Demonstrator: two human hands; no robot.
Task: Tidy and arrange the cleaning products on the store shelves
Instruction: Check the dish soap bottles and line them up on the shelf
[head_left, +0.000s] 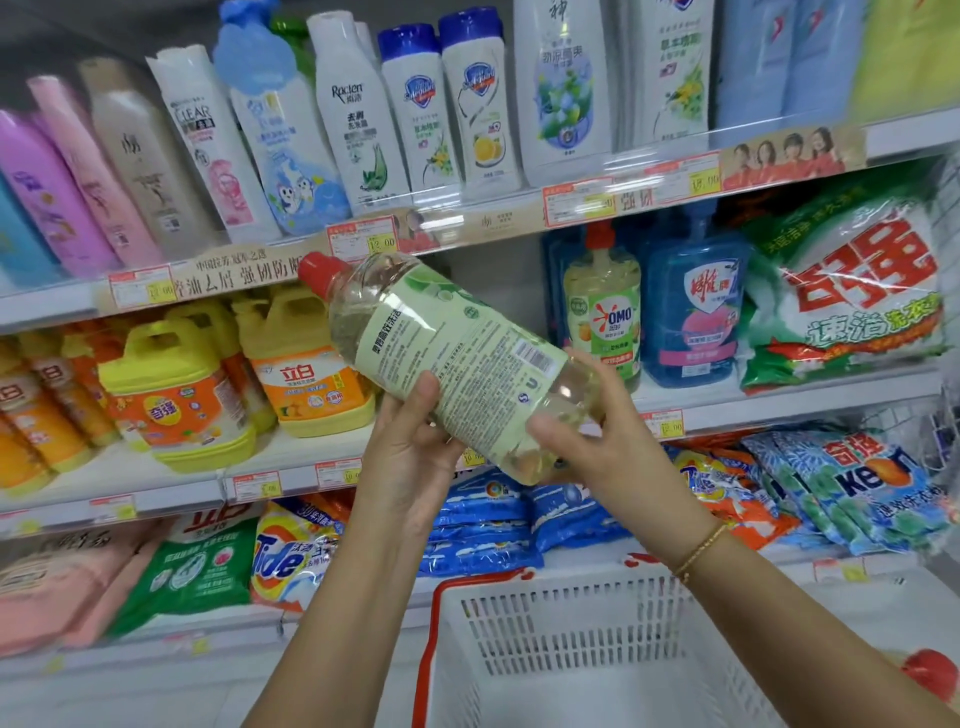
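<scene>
A clear bottle of pale yellow liquid (447, 353) with a red cap and a green back label lies tilted in front of the middle shelf, cap up and to the left. My left hand (410, 447) grips its lower side from underneath, thumb on the label. My right hand (597, 441) wraps around its base. A matching OMO bottle (602, 312) stands upright on the middle shelf to the right, beside a blue bottle (693, 306).
Yellow and orange jugs (176, 395) fill the middle shelf on the left. Shampoo bottles (363, 114) line the top shelf. Detergent bags (852, 280) sit at right and on the bottom shelf. A white basket with a red rim (571, 623) stands below my arms.
</scene>
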